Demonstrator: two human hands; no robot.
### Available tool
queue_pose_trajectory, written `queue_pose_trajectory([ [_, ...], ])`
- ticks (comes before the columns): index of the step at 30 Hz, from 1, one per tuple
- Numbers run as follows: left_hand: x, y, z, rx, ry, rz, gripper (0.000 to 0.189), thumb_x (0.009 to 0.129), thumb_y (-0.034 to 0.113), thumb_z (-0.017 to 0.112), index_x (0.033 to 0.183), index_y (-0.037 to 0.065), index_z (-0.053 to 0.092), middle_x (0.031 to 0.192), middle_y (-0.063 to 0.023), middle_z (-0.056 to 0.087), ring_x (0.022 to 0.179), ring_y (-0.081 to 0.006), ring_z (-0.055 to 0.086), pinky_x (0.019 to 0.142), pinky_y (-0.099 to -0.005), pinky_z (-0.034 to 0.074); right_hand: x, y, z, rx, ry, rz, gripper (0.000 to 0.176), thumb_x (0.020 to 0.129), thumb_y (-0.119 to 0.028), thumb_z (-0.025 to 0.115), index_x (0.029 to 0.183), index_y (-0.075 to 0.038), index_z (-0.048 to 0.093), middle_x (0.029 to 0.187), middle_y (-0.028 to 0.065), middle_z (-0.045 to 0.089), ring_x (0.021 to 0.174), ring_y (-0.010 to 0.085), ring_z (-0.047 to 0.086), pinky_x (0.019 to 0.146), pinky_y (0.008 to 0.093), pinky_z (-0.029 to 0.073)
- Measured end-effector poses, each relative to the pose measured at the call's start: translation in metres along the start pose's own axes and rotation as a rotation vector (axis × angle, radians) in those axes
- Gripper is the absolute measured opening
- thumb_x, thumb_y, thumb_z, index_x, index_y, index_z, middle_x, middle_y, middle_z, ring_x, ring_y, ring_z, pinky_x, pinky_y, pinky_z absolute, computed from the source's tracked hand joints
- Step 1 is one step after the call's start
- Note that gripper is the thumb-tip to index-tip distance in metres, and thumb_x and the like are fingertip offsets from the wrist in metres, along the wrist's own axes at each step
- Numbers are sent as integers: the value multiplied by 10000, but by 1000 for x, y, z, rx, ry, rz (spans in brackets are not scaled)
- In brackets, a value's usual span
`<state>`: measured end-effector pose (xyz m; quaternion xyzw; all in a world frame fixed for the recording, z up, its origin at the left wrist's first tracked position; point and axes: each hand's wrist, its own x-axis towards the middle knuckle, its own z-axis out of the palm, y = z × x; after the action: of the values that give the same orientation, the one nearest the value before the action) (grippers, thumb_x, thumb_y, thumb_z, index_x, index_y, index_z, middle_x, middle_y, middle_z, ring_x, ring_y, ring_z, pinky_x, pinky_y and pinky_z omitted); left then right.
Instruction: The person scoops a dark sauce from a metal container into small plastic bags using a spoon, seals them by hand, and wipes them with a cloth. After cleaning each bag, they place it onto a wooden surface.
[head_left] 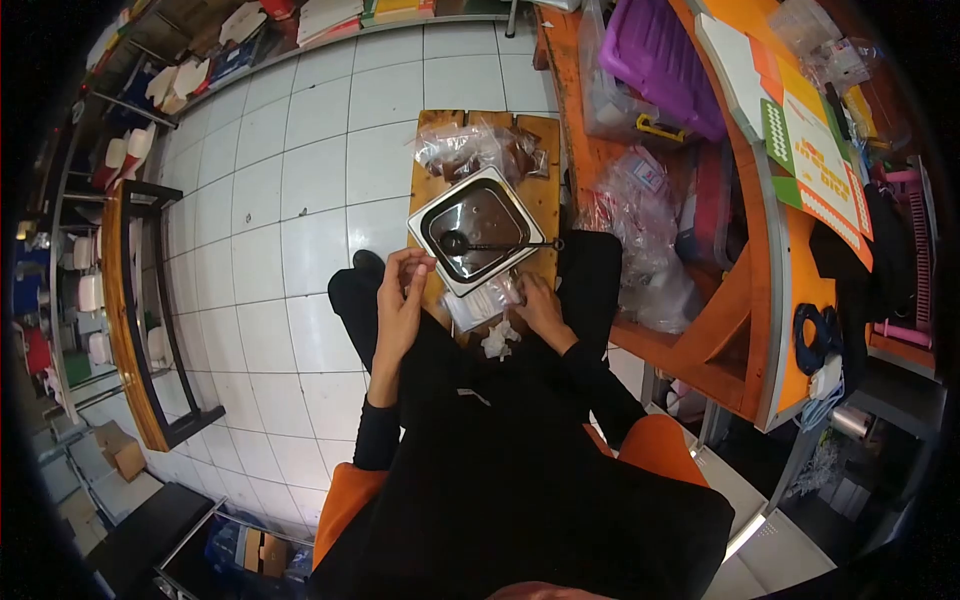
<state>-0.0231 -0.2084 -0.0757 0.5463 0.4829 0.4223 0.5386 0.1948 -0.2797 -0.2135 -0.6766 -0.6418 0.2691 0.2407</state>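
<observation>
A rectangular metal pan (417,228) of dark brown liquid sits tilted to one side on a small wooden bench (545,200). A dark ladle (500,245) rests in it, its long handle crossing the right rim. My left hand (402,295) is raised beside the pan's left corner, fingers slightly bent and thumb apart, holding nothing I can see. Close to the pan's lower right edge, my right hand (542,308) has its fingers curled at a stack of clear plastic bags (480,303), seemingly pinching one. Crumpled white tissue (500,340) lies just below the bags.
Behind the pan are clear bags with brown contents (480,150). An orange shelf unit (740,330) stands close on the right, holding a purple lid (660,60) and bundled plastic bags (650,250). A wood-topped bench (135,330) stands left on the white tiled floor (300,180).
</observation>
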Motion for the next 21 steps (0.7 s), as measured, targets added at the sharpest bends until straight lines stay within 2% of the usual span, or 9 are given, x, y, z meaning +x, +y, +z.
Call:
queue_pose_trajectory([
  [2,0,2,1,7,-38,-4,210,925,138,464,1076,-6,481,957,-93,594,918,-138,553,830,-255,414,5,2,4,7,83,61,403,600,-135,772,835,-34,461,841,136,509,826,293,530,656,365,431],
  [5,0,-1,4,2,-63,-1,207,928,140,457,1073,-6,484,946,-94,600,913,-137,556,821,-249,415,15,8,9,-18,164,94,470,574,-159,800,891,-28,478,787,124,542,751,274,554,625,349,436],
  [8,-2,0,5,-18,-84,-30,205,930,144,455,1062,-9,491,948,-93,604,908,-137,557,819,-246,414,21,16,18,88,20,193,441,583,-143,798,898,-11,519,701,110,570,644,263,567,595,345,452],
  [11,-6,6,5,28,-65,-38,187,923,144,463,1021,-2,527,883,-83,622,838,-130,576,763,-248,434,25,23,26,75,276,211,348,603,-112,780,857,-4,569,643,89,587,573,217,570,569,326,466],
  [14,-9,-2,-7,264,-379,-79,169,914,139,472,976,8,561,785,-74,627,759,-126,591,693,-253,445,24,28,13,284,83,306,254,635,-95,752,802,1,587,669,82,596,605,164,580,573,298,472],
  [15,-13,-2,-3,277,-462,-100,172,896,146,483,944,16,585,688,-72,622,692,-182,616,648,-300,457,24,26,8,291,46,302,232,661,-76,723,840,-5,595,690,73,603,611,130,574,564,270,466],
  [18,-24,-47,3,627,-798,-171,237,870,179,512,1037,15,547,888,-129,628,850,-275,608,719,-359,471,26,29,4,349,-49,322,184,691,-38,674,860,-15,607,709,61,604,610,127,570,559,253,462],
  [21,-50,-106,16,961,-721,-69,396,839,216,545,1169,16,458,1191,-211,480,1037,-362,514,831,-413,452,32,61,11,947,-327,628,169,727,-16,632,896,-20,618,727,49,603,634,115,574,559,244,465],
])
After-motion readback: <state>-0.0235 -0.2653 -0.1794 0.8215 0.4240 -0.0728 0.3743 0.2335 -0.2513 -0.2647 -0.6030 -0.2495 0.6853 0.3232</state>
